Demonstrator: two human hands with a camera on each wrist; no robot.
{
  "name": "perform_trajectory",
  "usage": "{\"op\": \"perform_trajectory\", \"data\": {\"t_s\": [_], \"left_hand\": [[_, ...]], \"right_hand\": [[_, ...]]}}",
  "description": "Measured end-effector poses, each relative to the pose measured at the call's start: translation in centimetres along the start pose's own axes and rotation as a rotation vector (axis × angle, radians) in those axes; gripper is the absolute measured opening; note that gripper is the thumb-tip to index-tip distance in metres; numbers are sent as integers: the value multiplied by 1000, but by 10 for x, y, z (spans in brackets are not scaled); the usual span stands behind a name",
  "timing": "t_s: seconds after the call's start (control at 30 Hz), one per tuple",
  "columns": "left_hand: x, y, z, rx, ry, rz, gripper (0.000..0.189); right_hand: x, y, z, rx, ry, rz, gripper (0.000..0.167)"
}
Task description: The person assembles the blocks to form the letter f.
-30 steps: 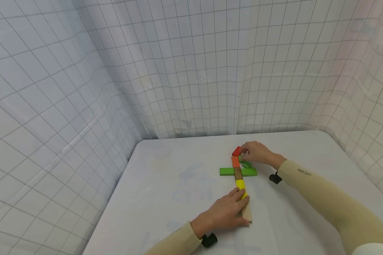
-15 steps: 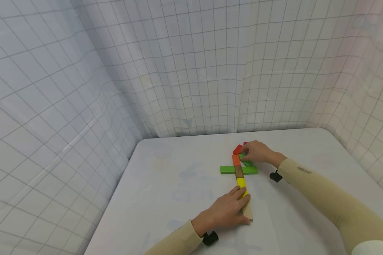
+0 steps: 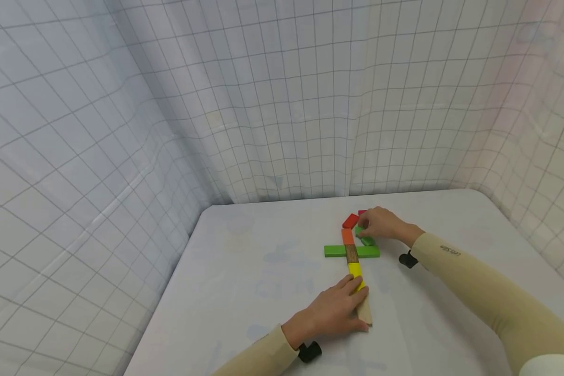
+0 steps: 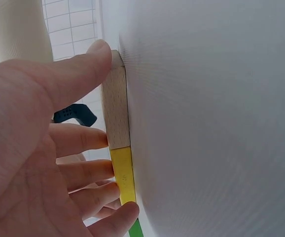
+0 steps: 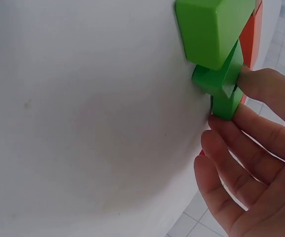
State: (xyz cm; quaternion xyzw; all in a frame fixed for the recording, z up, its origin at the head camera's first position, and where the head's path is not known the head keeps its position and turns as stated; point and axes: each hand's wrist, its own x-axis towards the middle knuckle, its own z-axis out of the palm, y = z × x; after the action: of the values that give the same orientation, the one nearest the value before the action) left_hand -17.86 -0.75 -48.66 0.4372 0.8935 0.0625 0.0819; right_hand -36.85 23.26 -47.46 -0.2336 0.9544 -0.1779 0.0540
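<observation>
In the head view, my left hand (image 3: 331, 310) rests across a row of blocks. Its fingers lie on the yellow block (image 3: 355, 269) and its thumb touches the near end of the plain wooden block (image 4: 115, 106). At the far end, my right hand (image 3: 380, 223) pinches a small green block (image 5: 226, 106) between thumb and index finger. Right beside that block lies another small green block (image 3: 367, 241). An orange block (image 3: 348, 236) and a red block (image 3: 351, 221) curve along the left; a darker red block (image 3: 362, 212) is partly hidden behind the right fingers.
A brown block (image 3: 351, 254) sits in the row between two long green blocks (image 3: 335, 251) that stick out sideways. The white table (image 3: 235, 271) ends at a gridded curtain (image 3: 282, 130) behind and at both sides.
My right hand has shifted slightly right with the small green block, which now stands apart from the orange block. More of both red blocks shows. My left hand stays in place.
</observation>
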Motion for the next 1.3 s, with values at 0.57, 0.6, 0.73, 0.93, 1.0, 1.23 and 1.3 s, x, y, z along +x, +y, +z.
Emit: {"op": "perform_trajectory", "data": {"t_s": [0.57,0.6,0.73,0.93,1.0,1.23,1.3], "left_hand": [[2,0,4,14,10,-9,82],[2,0,4,12,9,-9,82],[2,0,4,8,7,-5,83],[2,-1,3,18,10,-2,83],[2,-1,2,18,8,-3,83],[2,0,2,-5,-5,-9,83],[2,0,2,-10,-8,-14,83]], "right_hand": [[-4,3,-7,-7,56,-14,32],[-5,3,-8,-2,63,-19,31],[-8,3,-12,0,90,-28,28],[-10,5,-15,-28,128,-37,27],[-10,5,-16,-28,142,-42,27],[-13,7,-20,-20,179,-46,25],[-12,8,-20,-24,186,-39,24]]}}
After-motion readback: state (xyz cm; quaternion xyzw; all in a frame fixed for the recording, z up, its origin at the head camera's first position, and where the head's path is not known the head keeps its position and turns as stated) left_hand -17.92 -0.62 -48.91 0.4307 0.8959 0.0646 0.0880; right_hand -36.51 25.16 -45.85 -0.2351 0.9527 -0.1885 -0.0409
